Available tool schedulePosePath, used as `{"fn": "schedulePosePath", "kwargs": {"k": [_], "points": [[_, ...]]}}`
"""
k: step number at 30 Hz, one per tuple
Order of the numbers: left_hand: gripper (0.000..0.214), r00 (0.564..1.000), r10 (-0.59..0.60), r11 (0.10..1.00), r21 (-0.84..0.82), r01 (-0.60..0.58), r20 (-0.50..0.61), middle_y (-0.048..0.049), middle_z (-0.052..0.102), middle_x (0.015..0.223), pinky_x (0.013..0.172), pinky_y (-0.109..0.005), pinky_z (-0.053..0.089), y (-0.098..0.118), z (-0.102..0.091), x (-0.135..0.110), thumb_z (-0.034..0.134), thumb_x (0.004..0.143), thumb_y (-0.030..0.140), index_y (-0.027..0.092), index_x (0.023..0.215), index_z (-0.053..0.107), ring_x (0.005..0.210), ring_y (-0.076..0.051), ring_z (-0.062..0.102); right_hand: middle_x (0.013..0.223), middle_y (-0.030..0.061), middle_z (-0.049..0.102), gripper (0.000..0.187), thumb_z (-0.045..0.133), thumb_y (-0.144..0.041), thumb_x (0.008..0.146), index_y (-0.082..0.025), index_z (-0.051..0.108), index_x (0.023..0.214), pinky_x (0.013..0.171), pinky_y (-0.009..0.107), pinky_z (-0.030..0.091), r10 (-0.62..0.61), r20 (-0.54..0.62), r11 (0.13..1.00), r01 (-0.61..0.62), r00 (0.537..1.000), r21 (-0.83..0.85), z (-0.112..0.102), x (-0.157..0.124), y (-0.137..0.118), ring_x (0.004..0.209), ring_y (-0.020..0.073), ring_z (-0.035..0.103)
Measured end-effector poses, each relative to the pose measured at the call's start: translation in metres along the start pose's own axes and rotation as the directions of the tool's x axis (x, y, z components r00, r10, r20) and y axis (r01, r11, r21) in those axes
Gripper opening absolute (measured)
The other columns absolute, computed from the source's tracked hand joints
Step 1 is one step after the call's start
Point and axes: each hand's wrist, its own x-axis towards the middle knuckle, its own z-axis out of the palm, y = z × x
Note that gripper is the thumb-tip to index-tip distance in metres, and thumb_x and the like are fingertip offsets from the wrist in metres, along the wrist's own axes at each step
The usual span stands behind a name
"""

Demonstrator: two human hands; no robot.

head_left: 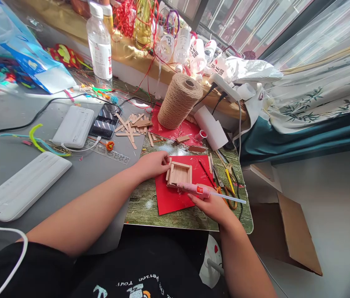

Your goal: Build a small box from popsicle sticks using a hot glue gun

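Observation:
A small square box of wooden craft sticks point(181, 172) rests on a red sheet point(170, 203). My left hand point(154, 164) is at the box's left side, its fingers pinched together at the upper left corner. In my right hand point(210, 203) is a pink hot glue gun point(197, 189), with a whitish glue stick point(229, 197) jutting from its back. The glue gun's tip points left, over the front edge of the box. Orange-handled scissors point(228, 198), a yellow pen point(230, 181) and a red pencil point(206, 171) lie right of the sheet.
Loose craft sticks point(133, 127) are piled behind my left hand. A big twine spool point(179, 101) stands at the back, beside a white paper roll point(211, 127). A phone point(104, 121) and white power banks point(73, 125) lie left. An open cardboard box point(299, 231) is at the right.

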Motion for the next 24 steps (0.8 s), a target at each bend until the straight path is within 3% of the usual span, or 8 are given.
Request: {"fn": "schedulePosePath", "kwargs": {"k": [12,19,24], "points": [[0.019,1.0,-0.006,1.0,0.025,0.006,-0.003,-0.001,0.078,0.095,0.067,-0.032,0.043,-0.0041,0.0026,0.0026,0.065,0.088,0.042,0.026,0.098,0.065,0.086,-0.022,0.07,0.114,0.0067,0.079,0.028,0.066,-0.036,0.099,-0.027,0.077,0.123,0.093,0.041,0.06,-0.04,-0.005,0.997,0.039,0.999,-0.06,-0.0007,-0.0008,0.0005,0.103,0.0274,0.074],[0.018,1.0,-0.004,1.0,0.007,0.004,-0.006,0.0003,0.078,0.094,0.068,-0.032,0.043,-0.0041,0.0023,0.0024,0.065,0.089,0.042,0.026,0.098,0.064,0.084,-0.021,0.07,0.091,0.0058,0.076,0.022,0.069,-0.038,0.097,-0.024,0.078,0.11,0.074,0.035,0.058,-0.056,-0.017,0.991,0.054,0.998,-0.123,-0.0034,-0.0022,-0.0006,0.082,0.024,0.07],[0.018,1.0,-0.006,1.0,-0.013,0.005,-0.027,-0.0014,0.077,0.093,0.068,-0.032,0.043,-0.003,0.0013,0.0007,0.065,0.088,0.041,0.025,0.096,0.064,0.084,-0.021,0.069,0.089,0.0051,0.072,0.022,0.069,-0.041,0.097,-0.024,0.078,0.108,0.071,0.034,0.055,-0.059,-0.006,0.995,0.058,0.998,-0.083,-0.0074,-0.0055,0.003,0.079,0.0223,0.066]]}}
